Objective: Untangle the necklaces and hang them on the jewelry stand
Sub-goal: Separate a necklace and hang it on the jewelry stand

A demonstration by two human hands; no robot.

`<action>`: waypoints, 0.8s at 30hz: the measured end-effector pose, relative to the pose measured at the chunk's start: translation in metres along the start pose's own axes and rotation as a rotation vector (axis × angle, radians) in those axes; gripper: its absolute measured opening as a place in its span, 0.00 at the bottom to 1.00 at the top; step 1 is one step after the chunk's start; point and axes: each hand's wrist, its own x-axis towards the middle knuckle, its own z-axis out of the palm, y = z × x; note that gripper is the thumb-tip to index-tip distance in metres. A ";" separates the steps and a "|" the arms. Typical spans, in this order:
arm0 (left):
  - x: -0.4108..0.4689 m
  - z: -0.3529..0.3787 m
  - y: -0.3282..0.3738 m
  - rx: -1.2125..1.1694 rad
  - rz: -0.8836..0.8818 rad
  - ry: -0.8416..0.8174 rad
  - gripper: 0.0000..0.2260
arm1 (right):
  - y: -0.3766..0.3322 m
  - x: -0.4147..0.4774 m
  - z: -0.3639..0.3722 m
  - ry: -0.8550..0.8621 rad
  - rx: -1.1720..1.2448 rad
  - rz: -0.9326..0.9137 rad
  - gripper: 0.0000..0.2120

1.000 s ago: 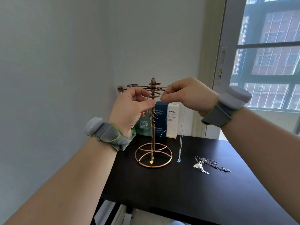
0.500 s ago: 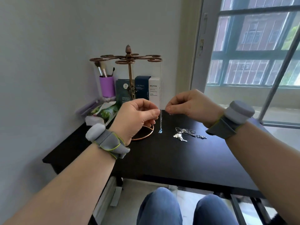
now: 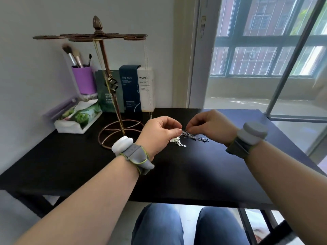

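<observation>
I see both hands low over the black desk, meeting at a tangled heap of silver necklaces. The heap lies on the desk, to the right of the base of the jewelry stand. The left hand has its fingers curled, with thumb and forefinger pinching the heap's left end. The right hand pinches a strand just beside it. A white pendant cluster trails out below the left hand. The bronze stand is upright at back left. A gold chain hangs beside its post and a pale chain hangs from its right arm.
</observation>
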 end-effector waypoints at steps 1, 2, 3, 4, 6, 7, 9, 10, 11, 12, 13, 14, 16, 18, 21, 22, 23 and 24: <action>0.007 0.006 -0.004 -0.003 -0.001 0.006 0.05 | 0.007 0.003 -0.001 -0.008 -0.014 0.014 0.04; 0.009 0.008 -0.006 0.005 -0.001 0.017 0.06 | 0.009 0.004 0.000 -0.017 -0.032 0.018 0.06; 0.018 0.014 -0.010 0.017 0.000 0.018 0.06 | 0.016 0.008 -0.001 -0.024 -0.056 0.031 0.07; 0.024 0.018 -0.012 0.032 0.000 0.020 0.08 | 0.022 0.012 -0.001 -0.028 -0.080 0.040 0.08; 0.039 0.026 -0.018 0.060 0.008 0.021 0.10 | 0.034 0.022 -0.001 -0.031 -0.118 0.058 0.09; 0.045 0.029 -0.020 0.079 0.007 0.020 0.10 | 0.039 0.026 0.000 -0.032 -0.136 0.065 0.09; 0.051 0.030 -0.023 0.139 0.013 0.010 0.10 | 0.043 0.029 0.002 -0.044 -0.179 0.057 0.07; 0.055 0.032 -0.026 0.171 0.021 0.003 0.10 | 0.046 0.033 0.004 -0.053 -0.208 0.040 0.05; 0.060 0.033 -0.028 0.198 0.025 0.000 0.11 | 0.049 0.037 0.005 -0.066 -0.248 0.020 0.04; 0.064 0.034 -0.031 0.221 0.025 0.002 0.12 | 0.051 0.041 0.007 -0.076 -0.289 -0.002 0.04; 0.068 0.035 -0.033 0.243 0.025 0.004 0.12 | 0.054 0.044 0.009 -0.084 -0.322 -0.020 0.05; 0.072 0.036 -0.035 0.267 0.028 0.006 0.13 | 0.056 0.046 0.010 -0.092 -0.344 -0.038 0.06; 0.079 0.039 -0.037 0.315 0.037 0.007 0.13 | 0.063 0.051 0.012 -0.108 -0.383 -0.074 0.08; 0.082 0.038 -0.039 0.345 0.056 0.009 0.14 | 0.067 0.048 0.014 -0.111 -0.423 -0.119 0.07; 0.090 0.040 -0.045 0.377 0.057 -0.003 0.14 | 0.077 0.047 0.014 -0.081 -0.403 -0.150 0.04; 0.088 0.038 -0.045 0.380 0.059 0.003 0.14 | 0.077 0.045 0.013 -0.073 -0.381 -0.157 0.03; 0.088 0.038 -0.046 0.383 0.063 0.000 0.13 | 0.078 0.044 0.012 -0.075 -0.356 -0.157 0.04; 0.088 0.039 -0.048 0.394 0.067 -0.010 0.12 | 0.079 0.044 0.010 -0.083 -0.339 -0.149 0.05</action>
